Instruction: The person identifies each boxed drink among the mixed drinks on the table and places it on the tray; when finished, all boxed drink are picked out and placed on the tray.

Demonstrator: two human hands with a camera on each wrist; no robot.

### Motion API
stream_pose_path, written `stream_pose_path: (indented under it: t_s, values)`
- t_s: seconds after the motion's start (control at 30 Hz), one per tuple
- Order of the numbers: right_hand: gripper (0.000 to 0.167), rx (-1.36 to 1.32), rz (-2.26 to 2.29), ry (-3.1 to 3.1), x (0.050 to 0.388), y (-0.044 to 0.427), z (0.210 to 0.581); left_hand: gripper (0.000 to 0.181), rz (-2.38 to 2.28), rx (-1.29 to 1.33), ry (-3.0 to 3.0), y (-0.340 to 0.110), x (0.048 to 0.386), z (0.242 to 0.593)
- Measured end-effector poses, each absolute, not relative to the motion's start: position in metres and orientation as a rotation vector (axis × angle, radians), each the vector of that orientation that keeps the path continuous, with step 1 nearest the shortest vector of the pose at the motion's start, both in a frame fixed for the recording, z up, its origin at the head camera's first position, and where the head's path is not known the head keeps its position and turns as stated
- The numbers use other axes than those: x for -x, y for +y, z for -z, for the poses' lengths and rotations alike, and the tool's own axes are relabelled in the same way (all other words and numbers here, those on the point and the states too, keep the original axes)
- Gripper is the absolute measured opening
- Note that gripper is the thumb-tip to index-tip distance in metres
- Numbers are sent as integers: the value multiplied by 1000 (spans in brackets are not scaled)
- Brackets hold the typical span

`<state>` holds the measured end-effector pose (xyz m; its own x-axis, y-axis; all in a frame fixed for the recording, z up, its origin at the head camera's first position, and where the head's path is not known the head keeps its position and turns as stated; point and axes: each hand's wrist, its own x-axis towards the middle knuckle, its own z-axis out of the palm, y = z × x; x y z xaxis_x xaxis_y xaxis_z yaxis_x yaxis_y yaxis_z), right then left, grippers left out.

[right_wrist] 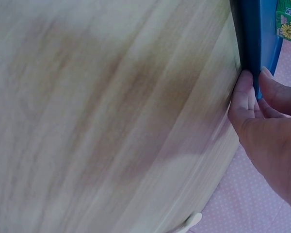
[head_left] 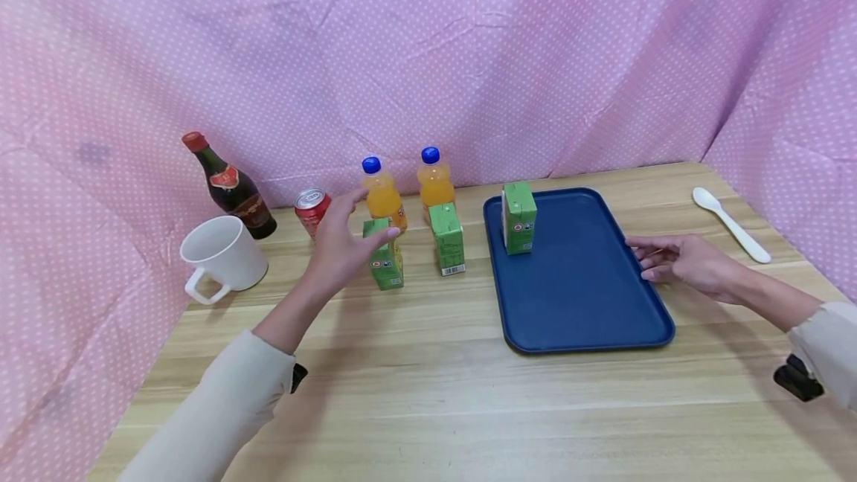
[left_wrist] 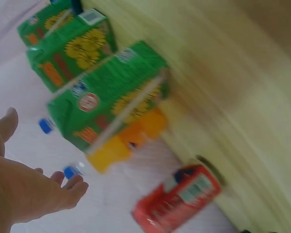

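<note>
My left hand (head_left: 341, 244) is spread wide, thumb apart from the fingers, just above a green drink carton (head_left: 384, 266). In the left wrist view the hand (left_wrist: 29, 189) shows a gap to that carton (left_wrist: 111, 94). A second green carton (head_left: 447, 240) stands upright to its right. A third carton (head_left: 519, 220) stands on the far left part of the dark blue tray (head_left: 582, 288). My right hand (head_left: 689, 262) pinches the tray's right rim; in the right wrist view thumb and fingers lie on either side of the tray edge (right_wrist: 254, 43).
Behind the cartons stand two orange drink bottles (head_left: 384, 195) (head_left: 436, 183) with blue caps. Farther left are a red can (head_left: 312, 208), a dark bottle (head_left: 237, 192) and a white mug (head_left: 228, 251). A white spoon (head_left: 733, 227) lies right of the tray. Pink dotted cloth (head_left: 428, 43) hangs behind.
</note>
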<state>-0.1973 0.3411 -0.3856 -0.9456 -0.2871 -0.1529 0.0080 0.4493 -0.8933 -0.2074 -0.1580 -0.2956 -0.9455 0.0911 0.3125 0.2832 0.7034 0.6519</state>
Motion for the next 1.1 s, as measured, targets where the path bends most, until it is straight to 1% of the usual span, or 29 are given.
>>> stream_pose_path:
  t_s: [0.17, 0.4, 0.67, 0.8, 0.9, 1.1]
  values:
    - [67, 233, 1497, 2417, 198, 342, 385, 77, 1167, 263, -2679, -175, 207, 305]
    - [67, 234, 1509, 2407, 198, 342, 386, 87, 1423, 247, -2738, -189, 212, 326]
    - [66, 225, 1504, 2401, 197, 341, 385, 95, 1592, 308, -2790, -195, 218, 343]
    - [66, 220, 1502, 2402, 197, 341, 384, 91, 1643, 378, -2756, -195, 222, 348]
    - [66, 217, 1503, 2402, 197, 340, 384, 83, 1679, 424, -2712, -195, 224, 349]
    - [66, 219, 1502, 2410, 197, 340, 383, 75, 1768, 436, -2677, -197, 227, 351]
